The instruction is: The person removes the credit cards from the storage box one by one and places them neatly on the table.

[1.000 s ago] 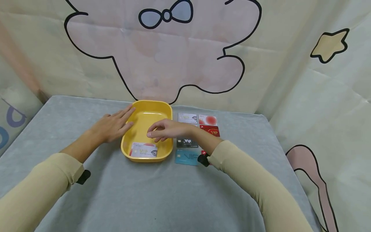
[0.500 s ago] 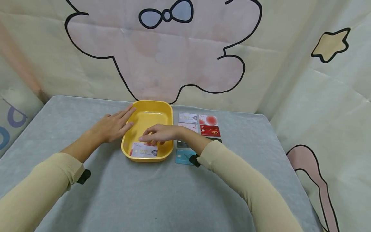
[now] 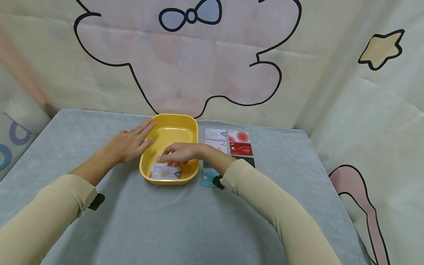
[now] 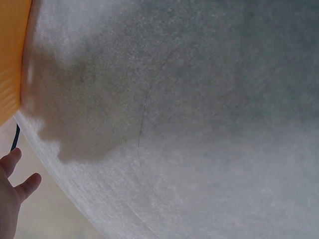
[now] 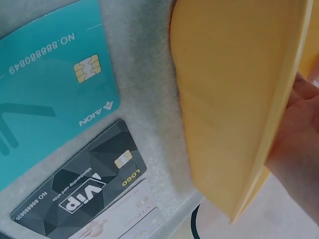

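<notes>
We see a table [image 3: 185, 224] covered in a grey felt-like cloth, its far edge running against a backdrop [image 3: 49, 66] of pale cream fabric. The fabric shows fold creases and hangs on three sides, closing the table in at the back, left and right. On the back wall a large pink cartoon shape [image 3: 185, 62] is outlined in black, with a blue bow [image 3: 190, 17] at its top. On the right wall we see a yellow star [image 3: 381, 51] above and a pink outlined shape [image 3: 357, 198] lower down; at the left edge, a blue outline [image 3: 13, 138]. The light is soft and even, with faint shadows on the cloth.
</notes>
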Demonstrator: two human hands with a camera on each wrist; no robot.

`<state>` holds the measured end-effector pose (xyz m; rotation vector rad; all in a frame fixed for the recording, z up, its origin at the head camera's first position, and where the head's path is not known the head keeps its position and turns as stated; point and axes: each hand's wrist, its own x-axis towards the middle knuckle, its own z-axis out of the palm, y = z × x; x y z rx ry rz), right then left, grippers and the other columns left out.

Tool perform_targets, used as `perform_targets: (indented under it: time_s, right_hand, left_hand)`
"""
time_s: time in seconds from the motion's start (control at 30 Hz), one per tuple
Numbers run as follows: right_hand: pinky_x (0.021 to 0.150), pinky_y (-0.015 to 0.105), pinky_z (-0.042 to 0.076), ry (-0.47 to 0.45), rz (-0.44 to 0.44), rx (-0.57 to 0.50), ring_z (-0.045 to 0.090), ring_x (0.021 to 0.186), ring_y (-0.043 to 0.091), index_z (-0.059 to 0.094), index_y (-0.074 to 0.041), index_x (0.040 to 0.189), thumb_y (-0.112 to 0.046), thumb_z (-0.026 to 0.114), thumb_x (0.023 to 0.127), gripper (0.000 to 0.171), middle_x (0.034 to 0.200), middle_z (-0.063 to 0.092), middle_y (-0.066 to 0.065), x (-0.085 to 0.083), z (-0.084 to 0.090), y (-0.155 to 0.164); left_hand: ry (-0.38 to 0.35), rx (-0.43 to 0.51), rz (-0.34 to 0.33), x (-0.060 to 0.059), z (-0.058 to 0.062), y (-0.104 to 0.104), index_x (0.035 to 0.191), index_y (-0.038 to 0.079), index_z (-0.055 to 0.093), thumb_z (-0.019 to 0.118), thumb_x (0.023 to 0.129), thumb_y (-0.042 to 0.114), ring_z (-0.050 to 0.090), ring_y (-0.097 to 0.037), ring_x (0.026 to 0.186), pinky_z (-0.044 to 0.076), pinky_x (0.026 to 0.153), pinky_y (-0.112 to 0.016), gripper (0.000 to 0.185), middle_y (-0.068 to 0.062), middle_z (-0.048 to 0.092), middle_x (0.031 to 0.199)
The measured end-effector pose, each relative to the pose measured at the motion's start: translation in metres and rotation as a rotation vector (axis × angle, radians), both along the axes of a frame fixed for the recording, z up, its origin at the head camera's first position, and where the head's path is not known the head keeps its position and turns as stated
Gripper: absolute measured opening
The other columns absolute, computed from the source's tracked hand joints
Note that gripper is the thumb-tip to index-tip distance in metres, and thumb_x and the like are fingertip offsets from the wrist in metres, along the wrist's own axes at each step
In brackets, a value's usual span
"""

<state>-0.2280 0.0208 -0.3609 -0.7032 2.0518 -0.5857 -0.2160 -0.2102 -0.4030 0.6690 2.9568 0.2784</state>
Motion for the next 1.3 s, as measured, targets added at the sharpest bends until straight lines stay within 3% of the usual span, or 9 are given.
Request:
perform_targets:
  time_s: [0.43, 0.8, 1.03, 1.17, 1.3]
  right_hand:
    - [0.084, 0.035, 0.047, -0.025, -0.009, -0.030, 0.057, 0.098, 0.024, 0.059, -0.012, 0.130, -0.051, 0.052, 0.099, 0.050, 0.109, 0.065, 0.009, 0.005, -0.006, -0.005]
    - [0.071, 0.030, 0.041, -0.047, 0.017, 0.006, 0.052, 0.079, 0.022, 0.057, -0.010, 0.127, -0.052, 0.049, 0.100, 0.051, 0.094, 0.059, 0.008, 0.007, -0.010, -0.012]
    - [0.060, 0.024, 0.038, -0.121, 0.050, -0.044, 0.047, 0.065, 0.019, 0.057, -0.004, 0.124, -0.028, 0.061, 0.099, 0.035, 0.082, 0.053, 0.009, 0.008, -0.012, -0.009]
    - [0.064, 0.025, 0.043, -0.145, 0.075, -0.058, 0.052, 0.068, 0.021, 0.054, -0.001, 0.130, -0.019, 0.066, 0.097, 0.040, 0.083, 0.059, 0.009, 0.008, -0.011, -0.007]
    - [0.080, 0.027, 0.050, -0.118, 0.114, -0.054, 0.064, 0.086, 0.024, 0.059, -0.002, 0.130, -0.022, 0.064, 0.097, 0.038, 0.099, 0.066, 0.008, 0.009, -0.009, -0.005]
  left_hand:
    - [-0.009, 0.001, 0.013, 0.001, -0.001, 0.000, 0.161, 0.011, 0.011, 0.031, 0.106, 0.043, 0.030, -0.039, 0.145, 0.033, 0.101, -0.070, 0.066, -0.008, 0.005, 0.168]
    - [0.005, 0.007, 0.004, 0.001, -0.001, -0.001, 0.161, 0.011, 0.011, 0.031, 0.107, 0.041, 0.030, -0.038, 0.145, 0.035, 0.100, -0.069, 0.065, -0.008, 0.005, 0.168]
    - [0.017, 0.018, -0.005, 0.000, -0.001, -0.001, 0.161, 0.010, 0.012, 0.032, 0.107, 0.040, 0.033, -0.038, 0.144, 0.036, 0.099, -0.069, 0.064, -0.008, 0.006, 0.167]
    - [0.015, 0.024, -0.005, 0.000, -0.001, 0.000, 0.161, 0.010, 0.013, 0.030, 0.107, 0.041, 0.033, -0.039, 0.144, 0.036, 0.099, -0.069, 0.064, -0.008, 0.006, 0.168]
    - [0.005, 0.025, -0.001, 0.001, -0.001, -0.001, 0.161, 0.010, 0.012, 0.030, 0.107, 0.041, 0.033, -0.039, 0.144, 0.035, 0.100, -0.069, 0.065, -0.008, 0.005, 0.168]
